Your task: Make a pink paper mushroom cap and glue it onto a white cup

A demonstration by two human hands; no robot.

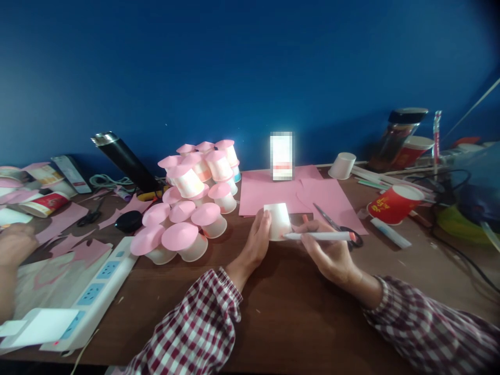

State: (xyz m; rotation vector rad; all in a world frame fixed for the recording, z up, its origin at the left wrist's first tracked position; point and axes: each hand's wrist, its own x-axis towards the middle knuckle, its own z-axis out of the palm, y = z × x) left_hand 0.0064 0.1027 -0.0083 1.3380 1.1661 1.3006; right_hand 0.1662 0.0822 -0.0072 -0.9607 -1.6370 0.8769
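Note:
A white paper cup (278, 221) stands upside down in front of me, its left side held by my left hand (255, 237). Between the fingers of my right hand (327, 255) is a white marker (328, 236) with an orange end, its tip at the cup's lower right edge. Behind them lie sheets of pink paper (261, 190). Dark-handled scissors (332, 221) rest on the paper's right part. To my left several upturned cups with pink paper cone tops (179, 237) are grouped, some stacked on others.
A power strip (94, 297) with a white plug (45, 328) lies at the left, near another person's hand (15, 245) and pink scraps (62, 221). A black thermos (125, 161) leans behind. At the right are a red paper cup (396, 203), a glue stick (390, 233) and a dark-lidded bottle (396, 138).

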